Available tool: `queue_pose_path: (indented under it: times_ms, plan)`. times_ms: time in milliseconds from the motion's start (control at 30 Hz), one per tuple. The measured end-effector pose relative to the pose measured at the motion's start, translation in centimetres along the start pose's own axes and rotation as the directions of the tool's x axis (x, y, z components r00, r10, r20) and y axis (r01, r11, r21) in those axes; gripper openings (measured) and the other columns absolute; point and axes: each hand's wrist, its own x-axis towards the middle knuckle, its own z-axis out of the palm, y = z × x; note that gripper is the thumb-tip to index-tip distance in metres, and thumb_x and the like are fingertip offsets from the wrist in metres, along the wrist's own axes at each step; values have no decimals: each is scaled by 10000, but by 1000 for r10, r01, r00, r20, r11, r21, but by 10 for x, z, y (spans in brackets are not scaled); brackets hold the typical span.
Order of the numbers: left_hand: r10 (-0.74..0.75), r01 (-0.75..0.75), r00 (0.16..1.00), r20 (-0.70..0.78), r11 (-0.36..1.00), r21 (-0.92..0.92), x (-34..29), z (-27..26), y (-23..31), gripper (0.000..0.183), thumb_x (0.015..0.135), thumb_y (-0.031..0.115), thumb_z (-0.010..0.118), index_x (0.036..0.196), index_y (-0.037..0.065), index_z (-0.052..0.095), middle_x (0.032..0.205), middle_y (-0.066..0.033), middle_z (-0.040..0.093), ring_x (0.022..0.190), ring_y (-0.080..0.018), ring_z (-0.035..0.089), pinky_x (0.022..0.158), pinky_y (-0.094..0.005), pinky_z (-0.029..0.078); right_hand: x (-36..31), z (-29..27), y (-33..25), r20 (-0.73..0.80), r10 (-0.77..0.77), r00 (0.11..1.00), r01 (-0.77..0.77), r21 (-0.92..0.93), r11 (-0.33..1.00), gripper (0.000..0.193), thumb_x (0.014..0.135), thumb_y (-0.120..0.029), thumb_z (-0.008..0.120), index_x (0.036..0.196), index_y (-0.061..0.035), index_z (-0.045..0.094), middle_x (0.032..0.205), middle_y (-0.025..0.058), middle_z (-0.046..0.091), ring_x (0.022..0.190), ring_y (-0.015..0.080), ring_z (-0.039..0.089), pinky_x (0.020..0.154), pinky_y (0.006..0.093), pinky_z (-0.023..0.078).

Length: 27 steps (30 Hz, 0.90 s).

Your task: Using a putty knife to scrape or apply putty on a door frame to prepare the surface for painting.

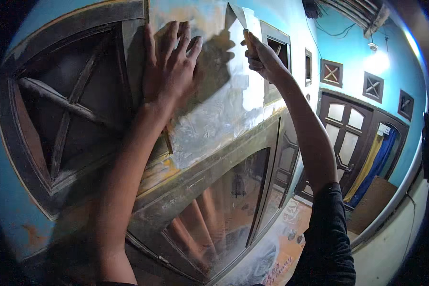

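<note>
From the head camera: the right hand is closed around the handle of a putty knife, whose blade tip lies against the wall above the glass door, on a pale grey smeared patch. The knife looks light, with a thin springy blade, best held by its handle as it is now. The left hand is spread wide open, its grip flat on the wall, holding nothing, beside the dark vent frame, left of the knife.

The wall was turquoise blue, its patch of filler pale grey-white. Window frames were dark brown with crossed bars. A curtain hung blue and yellow.
</note>
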Motion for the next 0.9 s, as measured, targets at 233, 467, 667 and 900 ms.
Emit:
queue_pose_path:
  times_ms: [233,467,667,900]
  plan:
    - [-9,11,999,31,998,-54,-4,-12,-2,465,879,375,508,1292,170,568,1458,-86,403,1402,-254,283,1135,-651,90,-20,0,24,31,135,990,-136,31,990,432,942,-505,533,1014,-82,488,629,-33,402,376,47,257,360,196,239]
    - [5,-3,1000,26,997,-76,1,-1,4,468,876,350,508,1306,173,561,1458,-95,398,1411,-258,264,1132,-658,73,-3,-11,7,7,45,999,-44,-102,994,434,930,-534,533,1004,-108,495,609,-73,359,412,36,252,384,199,212]
    - [4,-4,1000,-5,998,-66,-1,-11,-2,467,865,347,501,1288,164,578,1444,-94,413,1395,-255,296,1118,-674,112,-41,6,31,-51,67,996,-73,-141,987,557,885,-627,539,921,-71,536,588,-32,433,403,45,283,384,234,199]
    - [57,-53,998,41,994,-98,-1,-15,4,472,853,379,532,1265,154,588,1454,-110,398,1378,-295,311,1112,-684,101,-3,14,-6,33,-32,999,35,-91,995,426,935,-517,528,994,-96,525,600,-66,364,418,36,260,388,213,209]
